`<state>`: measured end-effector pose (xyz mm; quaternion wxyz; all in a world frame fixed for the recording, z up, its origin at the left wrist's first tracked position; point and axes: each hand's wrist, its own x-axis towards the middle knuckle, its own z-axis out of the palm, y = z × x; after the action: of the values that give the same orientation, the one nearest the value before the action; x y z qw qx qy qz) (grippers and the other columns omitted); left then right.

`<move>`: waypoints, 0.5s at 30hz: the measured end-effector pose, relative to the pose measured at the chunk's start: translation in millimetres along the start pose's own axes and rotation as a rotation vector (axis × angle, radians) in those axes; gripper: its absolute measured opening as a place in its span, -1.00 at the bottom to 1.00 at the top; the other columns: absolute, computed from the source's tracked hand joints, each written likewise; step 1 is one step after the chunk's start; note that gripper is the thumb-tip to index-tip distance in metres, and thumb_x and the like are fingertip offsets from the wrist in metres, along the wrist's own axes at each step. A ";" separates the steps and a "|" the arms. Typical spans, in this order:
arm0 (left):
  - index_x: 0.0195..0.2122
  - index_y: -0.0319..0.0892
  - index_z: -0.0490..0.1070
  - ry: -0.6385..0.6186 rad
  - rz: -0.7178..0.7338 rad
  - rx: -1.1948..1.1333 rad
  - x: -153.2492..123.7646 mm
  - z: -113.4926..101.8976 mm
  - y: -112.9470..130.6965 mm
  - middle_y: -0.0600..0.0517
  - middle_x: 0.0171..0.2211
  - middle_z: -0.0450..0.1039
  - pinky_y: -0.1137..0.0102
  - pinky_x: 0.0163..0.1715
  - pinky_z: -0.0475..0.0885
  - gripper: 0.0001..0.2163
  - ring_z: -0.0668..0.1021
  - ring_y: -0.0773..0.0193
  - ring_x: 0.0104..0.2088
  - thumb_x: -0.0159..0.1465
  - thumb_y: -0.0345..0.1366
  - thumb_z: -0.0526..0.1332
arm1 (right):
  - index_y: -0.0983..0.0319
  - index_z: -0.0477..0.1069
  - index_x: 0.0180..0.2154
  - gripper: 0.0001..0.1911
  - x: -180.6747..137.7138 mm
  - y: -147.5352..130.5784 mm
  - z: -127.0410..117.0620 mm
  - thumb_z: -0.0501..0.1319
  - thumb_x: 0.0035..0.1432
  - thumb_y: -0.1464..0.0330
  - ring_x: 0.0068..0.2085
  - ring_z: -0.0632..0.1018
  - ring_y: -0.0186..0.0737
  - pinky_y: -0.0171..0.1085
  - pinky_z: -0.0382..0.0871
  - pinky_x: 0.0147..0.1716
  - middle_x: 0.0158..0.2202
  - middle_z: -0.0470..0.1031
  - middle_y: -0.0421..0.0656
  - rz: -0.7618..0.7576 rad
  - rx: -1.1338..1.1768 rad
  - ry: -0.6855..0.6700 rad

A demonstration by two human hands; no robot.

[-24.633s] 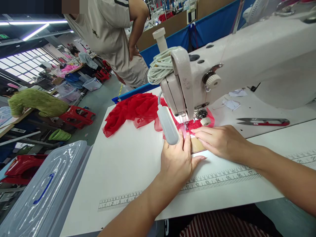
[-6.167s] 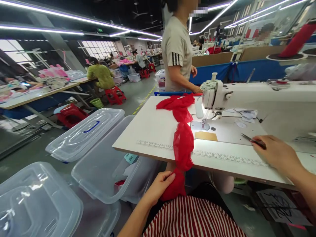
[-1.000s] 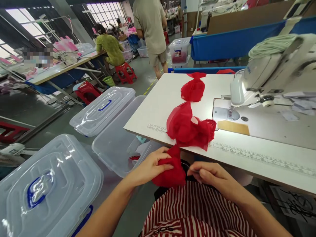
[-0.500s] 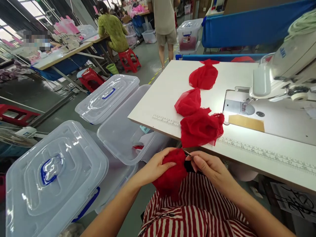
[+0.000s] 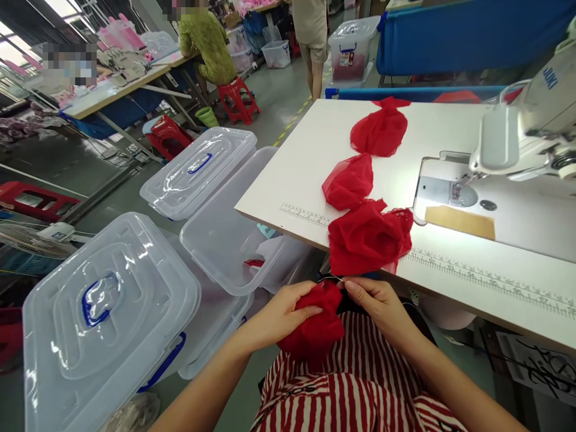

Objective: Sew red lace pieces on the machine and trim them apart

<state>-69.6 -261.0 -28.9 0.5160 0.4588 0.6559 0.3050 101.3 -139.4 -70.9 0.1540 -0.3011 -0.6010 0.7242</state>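
My left hand (image 5: pixel 282 313) is closed on a bunched piece of red mesh fabric (image 5: pixel 317 324) held over my lap, just below the table edge. My right hand (image 5: pixel 377 303) is pinched beside it on a small thread snipper whose metal tip (image 5: pixel 332 277) pokes out near the fabric. More red mesh pieces (image 5: pixel 368 235) trail in a chain across the white sewing table (image 5: pixel 310 156) up to its far edge.
The white sewing machine (image 5: pixel 526 129) stands at the right with its lamp on. Clear plastic bins (image 5: pixel 225 240) and lidded boxes (image 5: pixel 108 312) sit on the floor to my left. A person in green sits at a far table; another stands in the aisle.
My hands with the red piece and snipper stay at my lap, shifting slightly. The view has tilted down and left; the standing person has walked further away.
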 end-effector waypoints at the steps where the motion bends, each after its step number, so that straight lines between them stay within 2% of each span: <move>1: -0.27 -0.18 0.40 -0.026 0.018 0.058 -2.1 -2.0 2.3 0.03 -0.27 0.46 0.41 -0.22 0.33 -0.87 0.45 0.25 -0.27 0.32 -0.25 0.15 | 0.21 0.58 -0.37 -0.55 -3.8 -0.5 -1.4 0.22 0.13 -0.04 -0.30 0.50 -0.11 -0.19 0.40 -0.21 -0.41 0.55 -0.13 -0.014 -0.019 0.017; 3: -0.35 -0.19 0.36 -0.102 0.083 0.178 -6.3 -11.1 12.7 0.04 -0.33 0.41 0.41 -0.25 0.30 -0.83 0.42 0.27 -0.30 0.35 -0.26 0.11 | 0.19 0.54 -0.26 -0.59 -14.2 -4.2 -7.1 0.16 0.21 0.01 -0.29 0.51 -0.13 -0.22 0.41 -0.23 -0.35 0.55 -0.12 -0.089 -0.079 0.037; 5: -0.31 -0.18 0.36 -0.146 0.188 0.229 -6.0 -27.5 30.7 0.03 -0.31 0.39 0.40 -0.21 0.31 -0.82 0.43 0.26 -0.27 0.39 -0.25 0.05 | 0.17 0.43 -0.19 -0.67 -23.7 -11.6 -13.5 0.09 0.29 0.07 -0.32 0.48 -0.19 -0.27 0.40 -0.30 -0.32 0.51 -0.13 -0.255 -0.178 0.018; 7: -0.19 -0.17 0.38 -0.095 0.317 0.250 5.6 -48.8 52.6 -0.01 -0.19 0.39 0.38 -0.07 0.33 -0.81 0.44 0.23 -0.15 0.41 -0.25 0.01 | 0.16 0.31 -0.23 -0.78 -26.1 -20.6 -17.2 0.08 0.32 0.15 -0.36 0.44 -0.24 -0.31 0.37 -0.37 -0.30 0.46 -0.14 -0.472 -0.370 0.016; 9: -0.09 -0.15 0.39 0.021 0.454 0.322 32.9 -70.2 72.6 -0.05 0.01 0.35 0.34 0.13 0.24 -0.80 0.39 0.18 0.07 0.41 -0.27 0.01 | 0.17 0.22 -0.29 -0.88 -19.3 -27.7 -16.6 0.11 0.30 0.29 -0.41 0.43 -0.27 -0.33 0.28 -0.47 -0.19 0.49 -0.07 -0.657 -0.705 0.090; 11: -0.08 -0.16 0.42 0.098 0.530 0.455 73.7 -87.2 86.5 -0.06 0.15 0.25 0.29 0.26 0.10 -0.79 0.27 0.15 0.22 0.38 -0.29 0.04 | 0.19 0.21 -0.30 -0.92 -7.0 -31.9 -13.6 0.07 0.25 0.47 -0.47 0.44 -0.30 -0.33 0.13 -0.57 -0.06 0.51 0.01 -0.758 -1.087 0.209; 12: -0.12 -0.18 0.44 0.077 0.520 0.519 96.5 -93.8 90.8 -0.07 0.12 0.28 0.27 0.27 0.11 -0.81 0.29 0.14 0.20 0.35 -0.32 0.07 | 0.20 0.22 -0.30 -0.87 -1.0 -33.4 -12.4 0.04 0.22 0.55 -0.51 0.43 -0.31 -0.31 0.04 -0.60 -0.06 0.52 0.01 -0.783 -1.233 0.263; 13: -0.19 -0.19 0.45 0.045 0.479 0.576 119.0 -99.5 93.7 -0.06 0.02 0.37 0.27 0.22 0.19 -0.86 0.38 0.15 0.11 0.29 -0.35 0.13 | 0.21 0.22 -0.30 -0.82 4.0 -34.9 -11.9 0.01 0.19 0.59 -0.55 0.41 -0.32 -0.30 -0.04 -0.62 -0.10 0.55 -0.01 -0.797 -1.332 0.306; 15: -0.34 -0.21 0.43 0.076 0.446 0.617 157.3 -109.3 96.9 -0.06 -0.18 0.46 0.20 0.12 0.30 -0.95 0.47 0.12 -0.07 0.20 -0.40 0.19 | 0.20 0.22 -0.31 -0.78 8.6 -38.2 -14.4 -0.03 0.15 0.63 -0.60 0.39 -0.33 -0.29 -0.06 -0.64 -0.23 0.56 -0.07 -0.814 -1.384 0.366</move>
<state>-153.7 -70.7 24.1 0.2499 0.7122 0.6199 0.2148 98.3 -114.4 -37.7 0.2795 -0.1996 -0.9390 0.0169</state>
